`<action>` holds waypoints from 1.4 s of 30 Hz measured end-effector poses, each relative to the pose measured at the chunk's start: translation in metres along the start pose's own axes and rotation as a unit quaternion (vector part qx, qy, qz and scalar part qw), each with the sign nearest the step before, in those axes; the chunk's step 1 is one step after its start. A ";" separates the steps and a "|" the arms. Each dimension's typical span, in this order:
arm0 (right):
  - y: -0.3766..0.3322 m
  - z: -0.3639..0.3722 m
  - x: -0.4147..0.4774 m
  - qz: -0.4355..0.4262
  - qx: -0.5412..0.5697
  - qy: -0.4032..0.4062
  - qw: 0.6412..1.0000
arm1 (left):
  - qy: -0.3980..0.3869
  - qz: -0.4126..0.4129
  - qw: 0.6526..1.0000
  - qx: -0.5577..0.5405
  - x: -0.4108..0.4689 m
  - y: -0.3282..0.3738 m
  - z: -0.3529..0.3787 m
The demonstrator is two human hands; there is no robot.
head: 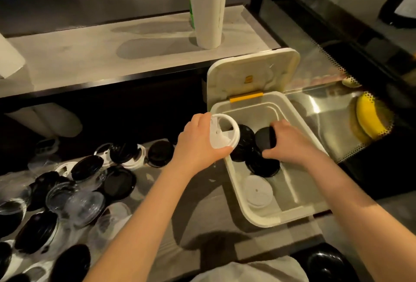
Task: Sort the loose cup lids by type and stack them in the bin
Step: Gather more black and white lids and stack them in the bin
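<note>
Forearms reach forward from the bottom edge over the grey bench (202,202). Black glossy bowl (324,263) sits at the near right corner. Near left, a pile of loose black, clear and white plastic lids (67,187) is spread on the bench, overlapping and unsorted. White rectangular plastic bin (276,216) stands open on the bench, right of the pile. At its near end a frosted clear round lid (257,191) lies flat on the bin floor. Just beyond it is a black lid stack (263,165), with a second black lid stack (244,146) touching it toward the left wall.

Left hand (198,144) grasps a white round plastic lid (222,131), thumb on the near edge, fingers on the far edge. That lid is tilted and held over the bin's left rim. Right hand (290,142) is inside the bin, fingers curled round a black round plastic lid (265,138), which is tilted just above the black stacks.

Farther back, the bin's white hinged cover (252,74) stands up, with a yellow latch (246,97) at its base. Right of the bin, a yellow banana (369,119) lies behind dotted-edge glass. Beyond, a pale raised ledge (90,56) carries an upright white paper roll (209,6).
</note>
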State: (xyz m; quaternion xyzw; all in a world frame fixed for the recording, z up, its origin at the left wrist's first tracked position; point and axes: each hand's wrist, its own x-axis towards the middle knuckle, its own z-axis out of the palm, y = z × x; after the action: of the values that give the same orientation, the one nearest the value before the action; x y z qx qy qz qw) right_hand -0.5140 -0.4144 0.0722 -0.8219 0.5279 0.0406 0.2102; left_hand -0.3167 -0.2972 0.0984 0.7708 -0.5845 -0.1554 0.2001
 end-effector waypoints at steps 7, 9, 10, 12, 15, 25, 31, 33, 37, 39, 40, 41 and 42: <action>0.011 0.031 0.033 -0.021 -0.179 -0.132 0.975 | -0.011 -0.019 1.000 -0.008 0.000 0.017 0.021; 0.019 0.040 0.043 -0.031 -0.163 -0.153 0.974 | -0.006 -0.030 1.000 -0.005 -0.001 0.018 0.024; 0.022 0.045 0.046 -0.038 -0.159 -0.159 0.974 | -0.003 -0.035 0.999 -0.004 -0.002 0.018 0.025; 0.028 0.055 0.050 -0.053 -0.155 -0.156 0.974 | 0.002 -0.046 0.999 -0.004 -0.003 0.018 0.028; 0.031 0.058 0.055 -0.062 -0.168 -0.154 0.972 | 0.017 -0.047 0.999 -0.001 -0.005 0.022 0.031; 0.001 -0.019 0.008 -0.107 0.440 -0.048 0.890 | 0.027 0.044 0.997 0.055 0.004 0.059 0.041; 0.014 -0.010 0.001 -0.103 0.303 -0.041 0.947 | 0.006 0.071 0.994 0.086 -0.018 0.057 0.052; 0.019 -0.002 0.001 -0.090 0.272 -0.094 0.954 | -0.014 0.037 0.995 0.096 -0.025 0.044 0.053; 0.016 0.029 0.013 -0.099 0.112 -0.191 0.970 | -0.051 -0.007 0.995 0.089 -0.036 0.027 0.057; 0.011 0.046 0.017 -0.124 0.028 -0.227 0.966 | -0.045 -0.014 0.996 0.075 -0.041 0.025 0.059; 0.008 0.051 0.018 -0.138 -0.019 -0.238 0.961 | -0.043 -0.017 0.996 0.070 -0.042 0.024 0.059; 0.007 0.056 0.018 -0.149 -0.062 -0.244 0.956 | -0.043 -0.019 0.997 0.067 -0.043 0.023 0.060; 0.007 0.059 0.017 -0.155 -0.092 -0.248 0.952 | -0.044 -0.021 0.997 0.066 -0.043 0.023 0.061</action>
State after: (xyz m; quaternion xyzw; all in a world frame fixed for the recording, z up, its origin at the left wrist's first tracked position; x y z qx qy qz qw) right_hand -0.5031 -0.4087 0.0115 -0.8733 0.3191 0.2586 0.2619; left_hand -0.3763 -0.2688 0.0565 0.7870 -0.5852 -0.1546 0.1196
